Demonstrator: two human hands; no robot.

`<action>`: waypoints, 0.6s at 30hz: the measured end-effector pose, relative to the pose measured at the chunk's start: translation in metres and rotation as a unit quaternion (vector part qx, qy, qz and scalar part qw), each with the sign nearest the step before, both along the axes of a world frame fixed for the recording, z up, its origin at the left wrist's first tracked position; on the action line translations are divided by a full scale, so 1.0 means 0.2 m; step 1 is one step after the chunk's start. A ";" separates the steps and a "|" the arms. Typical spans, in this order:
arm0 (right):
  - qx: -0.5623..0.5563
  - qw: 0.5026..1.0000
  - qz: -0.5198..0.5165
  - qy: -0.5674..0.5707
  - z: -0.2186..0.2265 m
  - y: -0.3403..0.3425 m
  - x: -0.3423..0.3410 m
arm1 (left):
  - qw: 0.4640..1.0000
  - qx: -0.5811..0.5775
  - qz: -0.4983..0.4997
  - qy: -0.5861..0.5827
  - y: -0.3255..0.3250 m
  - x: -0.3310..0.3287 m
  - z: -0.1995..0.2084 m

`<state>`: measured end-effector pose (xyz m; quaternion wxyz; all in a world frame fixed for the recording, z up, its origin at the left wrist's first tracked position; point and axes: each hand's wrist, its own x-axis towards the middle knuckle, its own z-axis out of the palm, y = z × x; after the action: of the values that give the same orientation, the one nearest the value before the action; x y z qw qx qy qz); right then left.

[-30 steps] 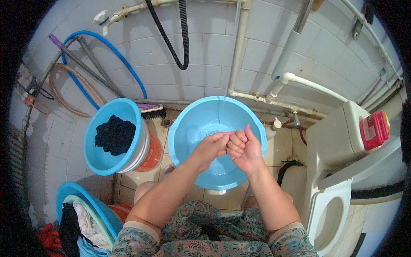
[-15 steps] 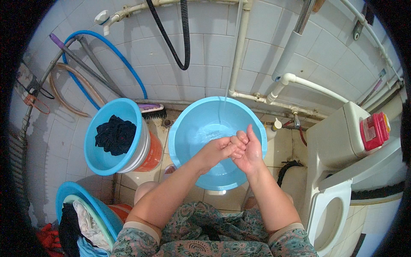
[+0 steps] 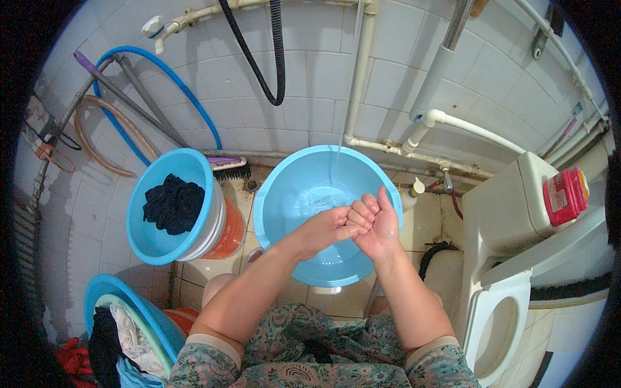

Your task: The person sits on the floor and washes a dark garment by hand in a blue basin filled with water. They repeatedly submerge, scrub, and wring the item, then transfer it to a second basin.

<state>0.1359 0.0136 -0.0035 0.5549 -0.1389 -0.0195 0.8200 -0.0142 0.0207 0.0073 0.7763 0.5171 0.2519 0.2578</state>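
The left hand (image 3: 320,233) and right hand (image 3: 376,234) touch above the blue basin (image 3: 278,204), their fingers (image 3: 362,212) curled together. The basin stands on the floor (image 3: 424,223), water (image 3: 332,173) running in near its far edge.

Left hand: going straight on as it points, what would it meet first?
The right hand, whose curled fingers the left hand seems to touch, though overlap makes exact contact hard to judge.

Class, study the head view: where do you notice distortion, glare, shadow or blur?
Head view, edges: wall tiles curve toward a black rounded border, with soft shadows across them; head view, centre: bright glints inside the light-blue basin, left hand and right hand without strong blur.
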 end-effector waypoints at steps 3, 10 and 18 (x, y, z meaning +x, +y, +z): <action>-0.002 1.000 -0.012 0.003 0.00 0.00 0.01 | 1.000 -0.004 -0.004 -0.009 0.00 0.01 0.00; -0.013 0.998 -0.067 -0.005 0.02 0.02 0.03 | 0.998 -0.037 0.038 -0.025 0.00 0.02 -0.04; -0.029 0.991 -0.125 -0.032 -0.01 0.03 0.10 | 0.936 -0.257 0.157 -0.181 0.06 -0.04 -0.06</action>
<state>0.1555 0.0191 -0.0058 0.6475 -0.1828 0.0043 0.7398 -0.0213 0.0328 -0.0047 0.8650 0.1983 0.2428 0.3918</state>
